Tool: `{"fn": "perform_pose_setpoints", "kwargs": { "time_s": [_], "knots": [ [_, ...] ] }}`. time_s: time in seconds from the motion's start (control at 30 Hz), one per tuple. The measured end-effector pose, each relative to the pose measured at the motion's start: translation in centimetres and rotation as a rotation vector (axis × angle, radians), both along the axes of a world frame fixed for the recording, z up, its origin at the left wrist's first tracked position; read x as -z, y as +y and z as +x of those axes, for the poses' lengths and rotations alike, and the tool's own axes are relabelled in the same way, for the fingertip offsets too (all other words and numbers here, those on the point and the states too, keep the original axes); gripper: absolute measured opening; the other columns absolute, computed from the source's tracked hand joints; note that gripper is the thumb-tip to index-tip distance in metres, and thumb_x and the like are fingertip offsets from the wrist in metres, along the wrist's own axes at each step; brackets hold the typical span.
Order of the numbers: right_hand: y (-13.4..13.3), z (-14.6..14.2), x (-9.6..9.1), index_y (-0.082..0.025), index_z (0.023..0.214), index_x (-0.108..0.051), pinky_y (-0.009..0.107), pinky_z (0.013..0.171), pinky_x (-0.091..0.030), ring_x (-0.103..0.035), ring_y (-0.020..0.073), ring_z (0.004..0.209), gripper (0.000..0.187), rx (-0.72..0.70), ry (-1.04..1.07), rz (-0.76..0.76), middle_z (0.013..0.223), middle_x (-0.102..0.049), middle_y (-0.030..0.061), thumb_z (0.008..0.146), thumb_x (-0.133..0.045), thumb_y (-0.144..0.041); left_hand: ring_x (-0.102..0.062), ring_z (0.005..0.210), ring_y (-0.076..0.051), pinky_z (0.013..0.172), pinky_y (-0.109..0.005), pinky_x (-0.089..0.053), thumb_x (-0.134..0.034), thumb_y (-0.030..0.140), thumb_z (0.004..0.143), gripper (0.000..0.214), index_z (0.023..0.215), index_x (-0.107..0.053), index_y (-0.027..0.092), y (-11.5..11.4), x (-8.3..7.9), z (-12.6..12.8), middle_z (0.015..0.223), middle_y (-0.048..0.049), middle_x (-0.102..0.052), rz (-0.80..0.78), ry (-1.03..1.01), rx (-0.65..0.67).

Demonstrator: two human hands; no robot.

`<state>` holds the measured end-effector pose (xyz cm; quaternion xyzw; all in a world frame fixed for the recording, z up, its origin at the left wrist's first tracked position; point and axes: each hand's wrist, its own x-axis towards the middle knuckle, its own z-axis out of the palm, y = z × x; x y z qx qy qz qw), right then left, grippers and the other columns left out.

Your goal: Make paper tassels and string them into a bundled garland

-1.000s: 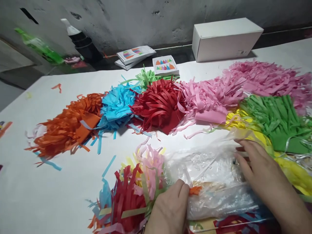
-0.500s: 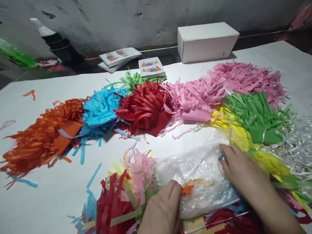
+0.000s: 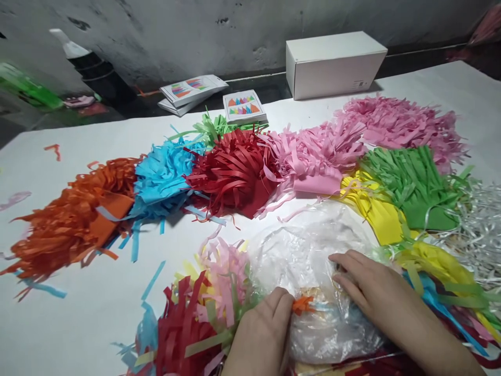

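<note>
A crumpled clear plastic bag (image 3: 301,250) lies puffed up in front of me. On its right side my right hand (image 3: 371,295) pinches the film between thumb and fingers. My left hand (image 3: 260,331) is closed at the bag's left edge, its fingers bent down and their tips hidden. Beside those fingers an orange paper strip (image 3: 303,304) sticks out, a light blue one next to it. Left of this hand spreads a bunch of red paper tassels (image 3: 182,324), with pink tassels (image 3: 221,277) and light blue strips among them. Part of a tan piece shows below the bag.
Fringed tissue bundles lie in an arc: orange (image 3: 74,214), blue (image 3: 162,175), dark red (image 3: 235,169), pink (image 3: 317,151), green (image 3: 410,183) and yellow (image 3: 376,209). Silver tinsel (image 3: 473,230) sits right. Behind are printed cards (image 3: 245,107), a white box (image 3: 332,65) and a dark bottle (image 3: 92,68).
My right hand has moved left and slightly down, drawing the plastic with it. The bag has puffed up and spread. More yellow and blue paper shows at the right. My left hand has barely shifted.
</note>
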<state>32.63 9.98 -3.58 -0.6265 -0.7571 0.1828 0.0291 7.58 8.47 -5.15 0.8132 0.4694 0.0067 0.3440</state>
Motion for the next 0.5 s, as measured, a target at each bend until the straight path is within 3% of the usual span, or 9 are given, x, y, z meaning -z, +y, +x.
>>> {"fn": "perform_pose_setpoints", "kwargs": {
  "time_s": [0.13,0.37,0.5],
  "knots": [
    [-0.3,0.5,0.3,-0.02,0.117,-0.064,0.034,0.056,-0.052,-0.071,0.0246,0.075,0.029,0.13,-0.195,0.096,0.106,-0.069,0.009,0.094,-0.047,-0.021,-0.065,0.089,-0.021,0.081,-0.032,-0.055,-0.042,0.002,0.08,0.034,0.103,-0.058,0.021,-0.1,0.3,-0.1,0.105,-0.0072,-0.065,-0.009,0.009,0.004],
    [-1.0,1.8,0.5,-0.02,0.106,-0.068,0.039,0.078,-0.054,-0.07,0.0231,0.081,0.033,0.202,-0.049,0.174,0.104,-0.07,0.0093,0.097,-0.036,-0.022,-0.066,0.092,-0.022,0.083,-0.031,-0.055,-0.041,0.005,0.086,0.034,0.111,-0.057,0.021,0.1,-0.2,-0.1,0.107,-0.008,-0.066,-0.005,0.015,0.024],
    [-1.1,1.9,0.8,-0.021,0.102,-0.07,0.04,0.077,-0.055,-0.07,0.0243,0.081,0.033,0.221,-0.013,0.179,0.098,-0.072,0.009,0.095,-0.038,-0.02,-0.067,0.089,-0.023,0.077,-0.031,-0.056,-0.041,0.004,0.083,0.033,0.105,-0.058,0.021,0.0,0.3,-0.1,0.103,-0.0076,-0.067,0.029,-0.006,0.006]
  ]
}}
